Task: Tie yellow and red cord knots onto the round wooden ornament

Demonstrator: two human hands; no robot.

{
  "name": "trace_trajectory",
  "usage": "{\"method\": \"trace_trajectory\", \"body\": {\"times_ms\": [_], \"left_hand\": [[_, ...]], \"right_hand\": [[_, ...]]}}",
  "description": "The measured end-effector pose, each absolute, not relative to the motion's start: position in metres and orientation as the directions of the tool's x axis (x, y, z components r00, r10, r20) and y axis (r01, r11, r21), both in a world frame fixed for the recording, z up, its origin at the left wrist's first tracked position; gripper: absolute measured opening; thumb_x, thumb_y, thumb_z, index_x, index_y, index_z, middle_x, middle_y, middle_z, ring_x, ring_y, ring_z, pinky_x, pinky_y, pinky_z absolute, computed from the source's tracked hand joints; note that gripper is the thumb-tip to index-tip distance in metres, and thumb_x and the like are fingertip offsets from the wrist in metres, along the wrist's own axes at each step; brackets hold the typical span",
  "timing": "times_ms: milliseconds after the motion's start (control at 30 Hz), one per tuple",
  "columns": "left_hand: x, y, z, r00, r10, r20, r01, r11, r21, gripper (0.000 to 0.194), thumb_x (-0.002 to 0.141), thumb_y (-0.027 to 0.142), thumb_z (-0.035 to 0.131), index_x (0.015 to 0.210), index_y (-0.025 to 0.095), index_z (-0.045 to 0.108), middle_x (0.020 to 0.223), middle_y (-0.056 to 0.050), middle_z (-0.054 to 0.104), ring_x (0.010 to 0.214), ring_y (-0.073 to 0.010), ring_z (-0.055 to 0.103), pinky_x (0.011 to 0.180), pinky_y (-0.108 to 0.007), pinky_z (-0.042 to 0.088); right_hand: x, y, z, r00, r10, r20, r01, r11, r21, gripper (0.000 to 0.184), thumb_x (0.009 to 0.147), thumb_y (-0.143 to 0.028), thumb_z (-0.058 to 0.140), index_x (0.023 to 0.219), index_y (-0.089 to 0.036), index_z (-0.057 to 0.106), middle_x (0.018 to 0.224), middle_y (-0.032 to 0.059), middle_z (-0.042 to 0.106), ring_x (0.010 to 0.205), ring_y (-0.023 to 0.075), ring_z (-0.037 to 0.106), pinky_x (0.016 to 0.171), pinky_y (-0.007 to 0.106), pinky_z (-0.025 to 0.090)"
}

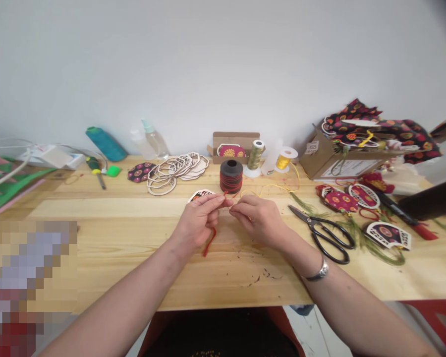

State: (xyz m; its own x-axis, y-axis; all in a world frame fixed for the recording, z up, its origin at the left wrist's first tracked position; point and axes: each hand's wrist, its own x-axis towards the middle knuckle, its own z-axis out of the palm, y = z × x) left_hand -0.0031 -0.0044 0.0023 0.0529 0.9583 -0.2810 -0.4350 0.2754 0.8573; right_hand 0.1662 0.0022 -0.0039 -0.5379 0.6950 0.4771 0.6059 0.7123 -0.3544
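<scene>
My left hand (200, 218) is closed in a pinch on a red cord (209, 243), whose tail hangs below the fingers. Close beside it, my right hand (258, 218) is also pinched; whatever lies between its fingertips is too small to make out. Just behind both hands stands a black spool (231, 177) wound with dark red cord. A decorated ornament with a white cut-out frame (201, 194) lies partly hidden behind my left hand. Yellow cord (273, 187) trails over the table behind my right hand.
Black scissors (321, 233) lie right of my right hand, near finished ornaments (388, 235) with green tassels. Along the wall stand an olive thread spool (256, 154), a yellow cord spool (285, 157) and a cardboard box (334, 161). Wooden frames (161, 186) and a screwdriver (95, 168) lie left.
</scene>
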Motion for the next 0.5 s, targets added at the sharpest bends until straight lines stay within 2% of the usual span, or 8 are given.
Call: {"method": "trace_trajectory", "body": {"times_ms": [133,267,400,500], "left_hand": [[-0.005,-0.004,0.004,0.102,0.959,-0.264,-0.483,0.28,0.829,0.014,0.063,0.02,0.075,0.069,0.011,0.066,0.062,-0.001,0.062,0.039,0.0005,0.026,0.038,-0.015,0.016],[-0.006,-0.003,0.007,0.091,0.972,-0.216,-0.501,0.232,0.834,0.014,0.062,0.017,0.074,0.067,0.01,0.064,0.061,0.0,0.06,0.041,0.0007,0.029,0.04,-0.014,0.02],[-0.006,-0.001,0.008,0.058,0.976,-0.21,-0.481,0.211,0.851,0.016,0.061,0.019,0.075,0.064,0.009,0.063,0.061,-0.001,0.06,0.041,0.0004,0.03,0.039,-0.016,0.019],[-0.007,0.0,0.008,0.043,0.979,-0.2,-0.477,0.196,0.857,0.017,0.062,0.021,0.076,0.065,0.009,0.064,0.062,-0.002,0.061,0.041,0.0005,0.029,0.038,-0.016,0.016]], "right_hand": [[0.167,0.007,-0.007,-0.554,0.7,0.451,0.634,0.705,-0.318,0.025,0.092,-0.021,0.047,0.079,-0.019,0.069,0.074,0.0044,0.062,0.071,0.0139,0.05,0.063,0.025,0.035],[0.169,0.016,-0.007,-0.597,0.705,0.382,0.693,0.694,-0.198,0.017,0.087,-0.014,0.052,0.085,-0.019,0.068,0.082,0.007,0.064,0.079,0.018,0.049,0.068,0.029,0.036],[0.181,0.014,0.014,-0.512,0.8,0.313,0.845,0.535,0.013,0.014,0.083,-0.011,0.057,0.094,-0.015,0.064,0.095,0.0139,0.063,0.086,0.0252,0.051,0.066,0.034,0.036],[0.204,-0.001,0.032,-0.424,0.867,0.262,0.906,0.405,0.123,0.012,0.081,-0.009,0.057,0.09,-0.013,0.063,0.088,0.0165,0.063,0.079,0.0259,0.053,0.064,0.035,0.037]]}}
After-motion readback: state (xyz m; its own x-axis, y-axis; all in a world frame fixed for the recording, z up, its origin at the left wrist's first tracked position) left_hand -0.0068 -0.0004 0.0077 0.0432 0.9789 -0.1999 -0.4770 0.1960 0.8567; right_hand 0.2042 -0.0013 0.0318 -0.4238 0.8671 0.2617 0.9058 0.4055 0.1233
